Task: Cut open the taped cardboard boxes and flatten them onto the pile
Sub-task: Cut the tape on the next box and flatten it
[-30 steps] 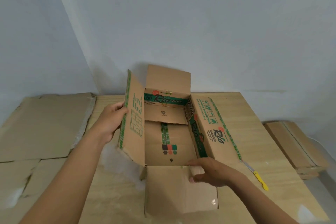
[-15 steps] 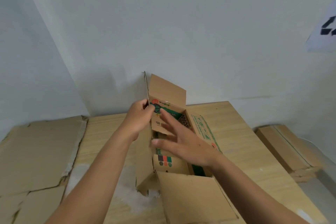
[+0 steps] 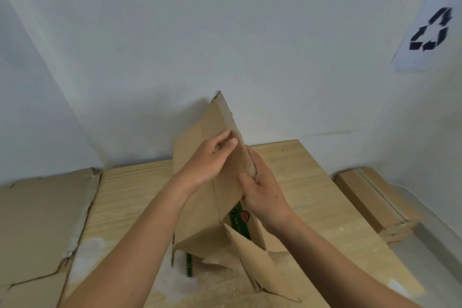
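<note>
A brown cardboard box (image 3: 200, 207) with green print stands tilted on the wooden table (image 3: 300, 182), squeezed nearly flat with its top edge pointing up at the wall. My left hand (image 3: 207, 160) grips its upper left panel. My right hand (image 3: 262, 190) presses the right edge, fingers curled around it. Loose flaps (image 3: 255, 262) splay out at the bottom. The pile of flattened cardboard (image 3: 42, 220) lies on the left of the table.
More flat folded boxes (image 3: 370, 197) lie low at the right beside the table. A paper with a recycling sign (image 3: 430, 30) hangs on the wall at upper right. The wall corner stands close behind the box.
The open box has been pushed together from both sides and lifted on edge. My right hand moved from the front flap up to the box's right edge. The view has tilted upward.
</note>
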`<action>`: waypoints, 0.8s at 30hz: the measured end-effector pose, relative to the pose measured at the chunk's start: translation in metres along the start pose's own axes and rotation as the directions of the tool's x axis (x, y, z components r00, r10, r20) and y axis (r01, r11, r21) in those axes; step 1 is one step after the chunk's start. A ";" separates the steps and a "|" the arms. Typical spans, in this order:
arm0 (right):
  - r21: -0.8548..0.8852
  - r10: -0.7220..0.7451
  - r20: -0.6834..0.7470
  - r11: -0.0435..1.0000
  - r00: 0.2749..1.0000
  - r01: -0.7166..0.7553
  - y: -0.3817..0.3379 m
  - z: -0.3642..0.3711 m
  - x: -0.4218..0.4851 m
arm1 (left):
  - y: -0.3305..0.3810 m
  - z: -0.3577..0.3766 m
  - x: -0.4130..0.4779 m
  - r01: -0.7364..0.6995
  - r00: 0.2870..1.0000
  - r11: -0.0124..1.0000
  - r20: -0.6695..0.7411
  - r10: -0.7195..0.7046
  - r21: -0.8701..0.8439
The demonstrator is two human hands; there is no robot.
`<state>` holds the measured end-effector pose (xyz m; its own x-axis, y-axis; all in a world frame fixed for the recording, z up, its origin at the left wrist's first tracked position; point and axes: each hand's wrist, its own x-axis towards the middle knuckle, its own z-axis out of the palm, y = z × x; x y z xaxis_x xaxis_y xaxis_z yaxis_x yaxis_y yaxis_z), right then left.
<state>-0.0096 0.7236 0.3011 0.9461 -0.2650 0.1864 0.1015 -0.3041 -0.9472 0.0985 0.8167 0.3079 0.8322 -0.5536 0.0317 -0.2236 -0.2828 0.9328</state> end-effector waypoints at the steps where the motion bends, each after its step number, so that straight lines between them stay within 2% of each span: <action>1: -0.004 0.026 -0.022 1.000 0.999 -0.026 0.002 -0.008 0.000 | -0.003 0.006 0.002 -0.021 0.999 0.999 0.032 0.020 0.039; 5: -0.076 0.134 -0.119 0.987 0.984 -0.144 0.012 -0.047 0.001 | -0.025 0.031 0.008 -0.068 0.988 0.979 0.147 0.040 0.191; 7: -0.114 0.166 -0.152 0.976 0.974 -0.184 0.018 -0.065 0.003 | -0.037 0.039 0.008 -0.091 0.986 0.940 0.164 0.038 0.328; 11: -0.150 0.200 -0.201 0.961 0.959 -0.232 0.032 -0.094 0.004 | -0.055 0.057 0.005 -0.210 0.967 0.717 0.250 0.051 0.665; 14: -0.239 0.214 -0.224 0.934 0.951 -0.267 0.043 -0.109 0.005 | -0.059 0.070 0.007 -0.249 0.963 0.616 0.261 0.073 0.747; 18: -0.536 0.298 -0.214 0.760 0.930 -0.367 0.054 -0.124 0.006 | -0.056 0.082 0.012 -0.257 0.962 0.585 0.263 0.076 0.769; 21: -0.677 0.231 -0.188 0.674 0.955 -0.296 0.056 -0.117 0.007 | -0.057 0.085 0.012 -0.268 0.961 0.586 0.253 0.109 0.765; 24: -0.719 0.100 -0.065 0.685 0.993 -0.116 0.056 -0.092 0.011 | -0.058 0.087 0.012 -0.281 0.958 0.750 0.129 0.256 0.599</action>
<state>-0.0217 0.6196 0.2742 0.9294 -0.3531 0.1072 -0.2616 -0.8355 -0.4832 0.0773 0.7589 0.2230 0.6742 -0.7041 0.2230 -0.7058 -0.5253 0.4753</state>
